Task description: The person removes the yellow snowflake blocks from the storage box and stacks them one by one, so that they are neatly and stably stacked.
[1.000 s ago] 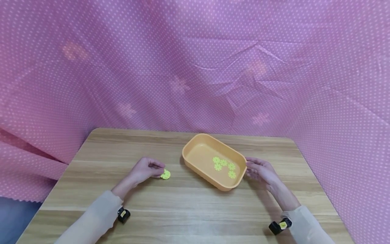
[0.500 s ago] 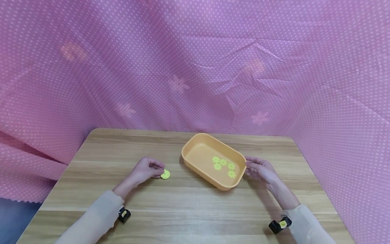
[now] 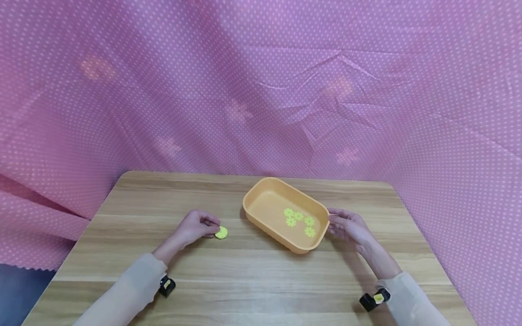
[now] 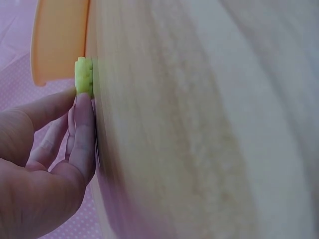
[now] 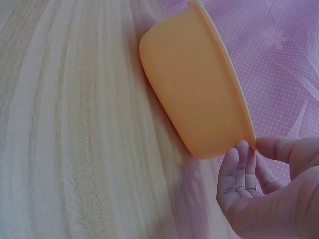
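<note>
My left hand (image 3: 197, 226) pinches a small yellow scalloped piece (image 3: 221, 232) between thumb and fingertips, low over the wooden table. From the left wrist view, this yellow piece (image 4: 83, 75) looks thick, seen edge-on, close to the tabletop. An orange rectangular basin (image 3: 265, 225) with rounded corners sits right of the middle. Several flat yellow flower-shaped pieces (image 3: 299, 216) lie inside, towards its right end. My right hand (image 3: 351, 228) holds the basin's right end, the thumb at the rim and the fingers against the outer wall (image 5: 199, 89).
The wood-grain table (image 3: 253, 290) has rounded back corners. Pink dotted cloth (image 3: 261, 90) hangs behind and along both sides. A black camera (image 3: 166, 286) is strapped at the left wrist, another black camera (image 3: 374, 299) at the right.
</note>
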`<act>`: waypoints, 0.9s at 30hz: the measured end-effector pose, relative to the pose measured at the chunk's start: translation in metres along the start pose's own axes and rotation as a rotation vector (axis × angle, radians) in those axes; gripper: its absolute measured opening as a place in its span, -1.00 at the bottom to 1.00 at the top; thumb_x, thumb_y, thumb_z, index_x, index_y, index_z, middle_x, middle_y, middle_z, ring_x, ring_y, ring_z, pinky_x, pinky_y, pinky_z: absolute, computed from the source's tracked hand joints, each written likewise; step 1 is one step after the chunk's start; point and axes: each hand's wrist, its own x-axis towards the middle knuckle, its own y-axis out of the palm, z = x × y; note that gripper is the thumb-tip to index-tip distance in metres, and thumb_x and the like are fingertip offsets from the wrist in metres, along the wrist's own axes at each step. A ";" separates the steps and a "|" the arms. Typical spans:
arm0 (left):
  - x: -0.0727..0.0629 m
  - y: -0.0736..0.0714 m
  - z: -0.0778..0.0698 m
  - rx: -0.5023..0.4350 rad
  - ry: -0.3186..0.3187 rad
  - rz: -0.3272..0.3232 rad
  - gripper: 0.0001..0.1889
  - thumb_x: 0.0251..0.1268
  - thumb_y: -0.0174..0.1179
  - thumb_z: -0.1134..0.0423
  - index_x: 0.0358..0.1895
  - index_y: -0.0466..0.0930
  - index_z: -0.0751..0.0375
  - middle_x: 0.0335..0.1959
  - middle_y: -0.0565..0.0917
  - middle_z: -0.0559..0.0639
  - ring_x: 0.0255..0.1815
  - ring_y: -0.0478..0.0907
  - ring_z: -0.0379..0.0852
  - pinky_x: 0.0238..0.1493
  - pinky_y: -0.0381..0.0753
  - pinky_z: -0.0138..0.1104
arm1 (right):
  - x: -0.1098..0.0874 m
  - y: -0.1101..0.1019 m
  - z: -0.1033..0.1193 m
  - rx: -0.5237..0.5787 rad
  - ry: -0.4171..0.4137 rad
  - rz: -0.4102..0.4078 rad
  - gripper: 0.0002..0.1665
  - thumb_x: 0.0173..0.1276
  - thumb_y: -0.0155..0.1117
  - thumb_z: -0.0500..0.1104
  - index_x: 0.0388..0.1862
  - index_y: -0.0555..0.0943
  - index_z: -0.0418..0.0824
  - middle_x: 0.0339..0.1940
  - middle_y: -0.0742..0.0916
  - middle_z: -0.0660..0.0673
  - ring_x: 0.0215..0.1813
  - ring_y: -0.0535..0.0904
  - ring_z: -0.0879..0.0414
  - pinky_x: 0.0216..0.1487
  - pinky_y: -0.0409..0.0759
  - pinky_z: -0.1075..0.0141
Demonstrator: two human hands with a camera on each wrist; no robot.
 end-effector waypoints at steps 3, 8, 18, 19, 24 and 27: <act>0.001 0.000 -0.002 0.010 -0.015 0.002 -0.72 0.26 0.43 0.45 0.01 0.70 0.48 -0.15 0.78 0.23 -0.27 0.74 -0.16 -0.15 0.87 -0.37 | 0.000 0.000 0.001 -0.005 0.001 -0.004 -0.27 0.61 0.18 -0.26 0.60 0.19 -0.51 -0.18 0.82 0.13 -0.23 0.73 0.31 -0.06 0.82 0.42; 0.001 0.002 -0.003 0.026 -0.017 0.001 -0.71 0.25 0.45 0.44 0.00 0.70 0.48 -0.16 0.79 0.24 -0.28 0.74 -0.16 -0.17 0.87 -0.36 | 0.000 -0.001 0.001 0.003 0.003 -0.016 -0.33 0.60 0.20 -0.26 0.55 0.27 -0.49 -0.19 0.83 0.12 -0.25 0.73 0.31 -0.08 0.82 0.42; 0.001 0.004 -0.005 0.030 -0.026 -0.006 -0.73 0.24 0.45 0.44 -0.02 0.71 0.46 -0.19 0.79 0.18 -0.29 0.72 -0.17 -0.18 0.86 -0.38 | 0.001 -0.001 0.001 0.007 0.004 -0.026 -0.33 0.58 0.24 -0.25 0.54 0.30 -0.49 -0.22 0.84 0.12 -0.20 0.76 0.31 -0.03 0.84 0.40; 0.001 0.004 -0.005 0.032 -0.026 -0.007 -0.74 0.24 0.45 0.44 -0.03 0.72 0.46 -0.20 0.79 0.18 -0.29 0.72 -0.17 -0.18 0.86 -0.38 | 0.001 -0.001 0.001 0.006 0.004 -0.025 -0.33 0.58 0.24 -0.25 0.54 0.30 -0.49 -0.22 0.84 0.12 -0.20 0.76 0.31 -0.03 0.84 0.40; 0.002 0.004 -0.004 0.039 -0.029 -0.010 -0.74 0.24 0.46 0.43 -0.03 0.72 0.45 -0.19 0.79 0.19 -0.28 0.72 -0.16 -0.18 0.87 -0.37 | 0.002 -0.001 0.001 0.005 0.005 -0.025 -0.32 0.59 0.24 -0.25 0.54 0.29 -0.50 -0.22 0.84 0.12 -0.21 0.76 0.31 -0.02 0.84 0.40; 0.002 0.003 -0.004 0.037 -0.026 -0.009 -0.74 0.24 0.46 0.42 -0.03 0.72 0.44 -0.19 0.80 0.19 -0.28 0.73 -0.17 -0.18 0.86 -0.38 | 0.002 -0.001 0.002 0.009 0.006 -0.027 -0.32 0.59 0.24 -0.26 0.55 0.29 -0.49 -0.22 0.84 0.12 -0.21 0.76 0.31 -0.02 0.84 0.40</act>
